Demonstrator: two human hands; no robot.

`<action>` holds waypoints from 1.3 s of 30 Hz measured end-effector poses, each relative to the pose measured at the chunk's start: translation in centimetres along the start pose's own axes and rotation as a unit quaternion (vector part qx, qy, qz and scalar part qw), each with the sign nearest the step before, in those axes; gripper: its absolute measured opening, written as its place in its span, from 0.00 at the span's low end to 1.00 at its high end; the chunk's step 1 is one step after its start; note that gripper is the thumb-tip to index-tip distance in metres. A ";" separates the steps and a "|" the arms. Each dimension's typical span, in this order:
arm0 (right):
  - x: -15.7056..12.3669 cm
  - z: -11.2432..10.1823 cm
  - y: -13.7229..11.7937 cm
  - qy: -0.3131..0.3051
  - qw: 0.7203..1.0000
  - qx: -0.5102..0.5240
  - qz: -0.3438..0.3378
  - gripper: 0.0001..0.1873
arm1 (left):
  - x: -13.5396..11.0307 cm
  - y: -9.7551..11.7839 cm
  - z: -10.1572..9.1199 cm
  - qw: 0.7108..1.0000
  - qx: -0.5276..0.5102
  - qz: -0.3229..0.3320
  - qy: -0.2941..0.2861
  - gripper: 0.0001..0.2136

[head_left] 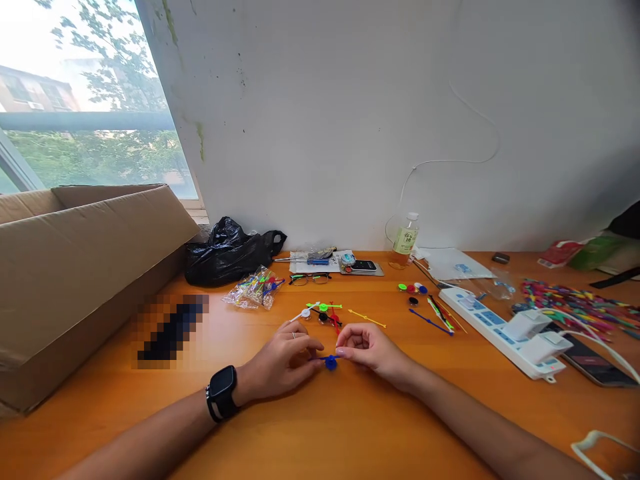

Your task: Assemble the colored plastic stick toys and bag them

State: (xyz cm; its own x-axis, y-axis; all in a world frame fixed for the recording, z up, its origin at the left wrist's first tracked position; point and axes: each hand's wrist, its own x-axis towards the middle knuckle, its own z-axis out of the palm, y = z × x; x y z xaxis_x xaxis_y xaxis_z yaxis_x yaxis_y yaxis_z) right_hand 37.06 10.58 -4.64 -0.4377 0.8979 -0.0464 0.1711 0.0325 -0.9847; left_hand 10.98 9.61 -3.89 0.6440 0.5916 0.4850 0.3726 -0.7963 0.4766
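Observation:
My left hand (283, 360), with a black watch on the wrist and a ring, and my right hand (367, 350) meet over the orange table (320, 427). Between them lies a small blue plastic piece (330, 361) with a round hub and a thin stick. Both hands pinch its ends with curled fingers. Just beyond the hands lie a green piece (324, 307), a white piece (305, 313), a red and black piece (331, 320) and a yellow stick (367, 319).
A big cardboard box (75, 267) fills the left. A black bag (227, 252), a packet of coloured sticks (255, 288), glasses (309, 278) and a bottle (405, 241) stand behind. A white power strip (500, 330), a phone (593, 363) and a colourful pile (575, 303) are right.

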 end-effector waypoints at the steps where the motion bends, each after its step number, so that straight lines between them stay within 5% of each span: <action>1: 0.0 0.0 0.0 0.000 1.000 0.015 0.012 0.26 | 0.0 0.0 0.0 1.000 0.006 0.011 -0.007 0.06; 12: 0.0 -0.3 0.4 -0.020 0.997 -0.003 0.071 0.29 | 0.2 0.2 -0.3 0.997 0.045 0.057 -0.037 0.14; 28: -0.3 0.2 0.8 -0.007 0.987 -0.155 -0.036 0.14 | 0.2 0.5 -0.5 0.992 0.061 0.076 -0.075 0.13; 31: -0.8 0.4 0.4 -0.007 0.967 -0.232 -0.106 0.10 | 0.2 0.4 -0.4 0.992 0.064 0.076 -0.075 0.13; 35: -1.5 0.4 -0.4 -0.031 0.897 -0.365 -0.246 0.11 | 0.1 0.3 -0.2 0.993 0.059 0.081 -0.063 0.13; 39: -2.0 0.3 -1.0 -0.046 0.855 -0.419 -0.302 0.12 | 0.1 0.4 -0.2 0.993 0.056 0.081 -0.063 0.13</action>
State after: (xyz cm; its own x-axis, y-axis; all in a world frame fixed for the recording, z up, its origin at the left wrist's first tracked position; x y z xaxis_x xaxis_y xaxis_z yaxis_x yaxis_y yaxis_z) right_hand 37.46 8.60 -3.63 -0.7306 0.5690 0.3774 0.4448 0.8160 -0.3692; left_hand 11.06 9.31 -3.54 0.7777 0.4397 0.4493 0.3245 -0.8929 0.3121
